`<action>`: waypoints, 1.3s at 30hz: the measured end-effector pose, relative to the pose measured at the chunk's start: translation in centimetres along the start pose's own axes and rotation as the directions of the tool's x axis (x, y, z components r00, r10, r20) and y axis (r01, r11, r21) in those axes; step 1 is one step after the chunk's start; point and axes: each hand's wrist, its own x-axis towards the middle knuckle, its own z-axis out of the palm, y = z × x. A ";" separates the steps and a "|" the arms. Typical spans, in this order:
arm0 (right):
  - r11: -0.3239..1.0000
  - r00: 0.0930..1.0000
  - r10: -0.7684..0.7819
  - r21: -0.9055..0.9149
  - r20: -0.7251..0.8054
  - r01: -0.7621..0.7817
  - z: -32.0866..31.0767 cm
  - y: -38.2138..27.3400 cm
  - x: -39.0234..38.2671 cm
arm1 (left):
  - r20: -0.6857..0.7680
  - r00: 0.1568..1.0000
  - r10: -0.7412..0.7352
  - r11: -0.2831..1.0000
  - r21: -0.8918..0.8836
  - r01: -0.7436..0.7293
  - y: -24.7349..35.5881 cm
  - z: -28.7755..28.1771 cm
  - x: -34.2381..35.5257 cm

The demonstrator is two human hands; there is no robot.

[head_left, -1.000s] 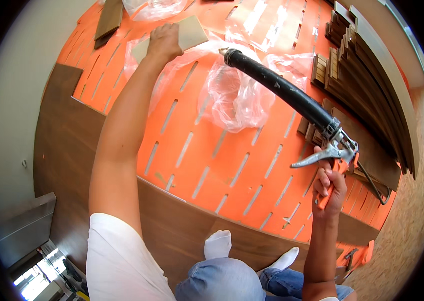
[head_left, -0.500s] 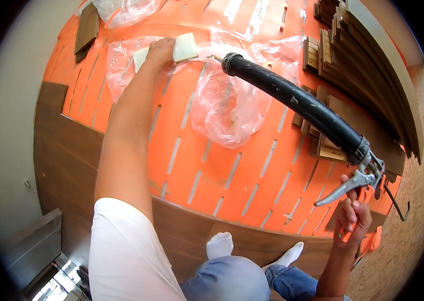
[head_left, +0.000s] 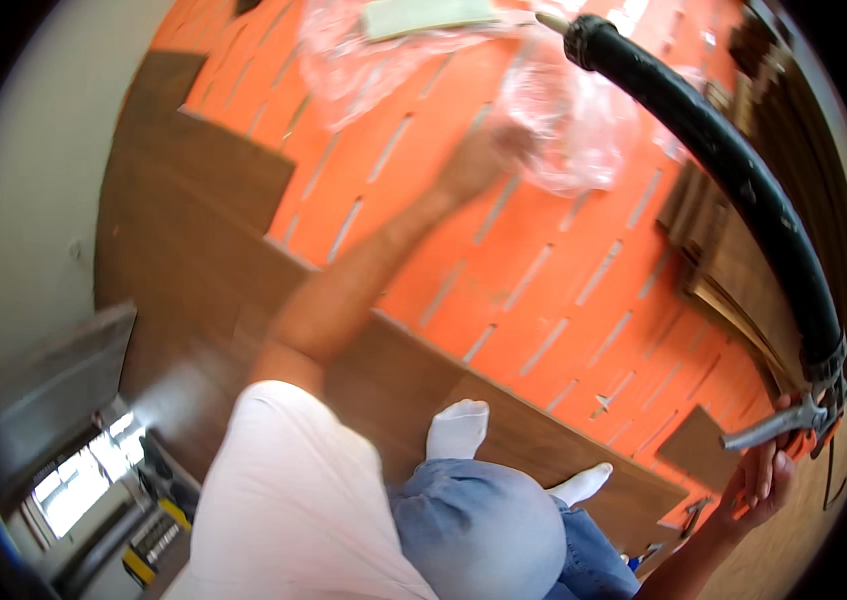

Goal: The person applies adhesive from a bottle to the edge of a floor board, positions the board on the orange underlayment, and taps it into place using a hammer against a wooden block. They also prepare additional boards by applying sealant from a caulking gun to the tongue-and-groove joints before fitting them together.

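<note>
In my right hand [head_left: 771,475] at the right edge is the handle of a caulking gun [head_left: 733,170]. Its long black barrel slants up and left, and the pale nozzle [head_left: 550,22] points toward a pale flat block [head_left: 428,17]. My fingers are closed below the grey metal trigger [head_left: 768,428]. My left hand [head_left: 493,160] reaches out over the orange floor underlay [head_left: 413,240], beside a crumpled clear plastic sheet [head_left: 583,150]. Motion smears its fingers, so whether they touch or grip the plastic does not show. The pale block lies on more clear plastic.
Brown floorboards [head_left: 203,210] are laid on the left and under my feet, with a stepped edge against the slotted underlay. Stacks of loose boards [head_left: 743,270] stand at the right. A short brown board piece [head_left: 698,448] lies near my right hand. A pale wall [head_left: 43,180] borders the left.
My left hand has let go of the pale block and moved nearer, to the plastic sheet. The view has turned; the caulking gun, still in my right hand, now sits farther right.
</note>
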 end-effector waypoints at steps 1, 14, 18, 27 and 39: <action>0.999 0.999 -0.019 -0.046 -0.044 0.017 0.4 0.3 -0.3 | 0.065 0.982 -0.176 0.971 -0.150 0.184 4.3 3.8 -2.6; 0.728 0.820 0.435 -0.682 0.373 -0.076 6.1 9.2 -1.6 | -0.317 0.896 -0.309 0.379 -0.906 -0.190 8.6 2.5 -21.0; 0.806 0.738 0.535 -0.513 0.413 -0.297 8.8 13.0 -2.2 | -0.355 0.860 -0.365 0.400 -0.894 -0.199 7.2 1.3 -22.8; 0.730 0.717 0.625 -0.557 0.308 -0.397 8.3 11.2 -2.3 | -0.297 0.871 -0.392 0.326 -0.930 -0.170 6.2 3.7 -23.0; 0.658 0.712 0.675 -0.595 0.194 -0.461 8.6 13.5 -3.1 | -0.324 0.839 -0.438 0.309 -0.930 -0.198 3.6 3.4 -25.3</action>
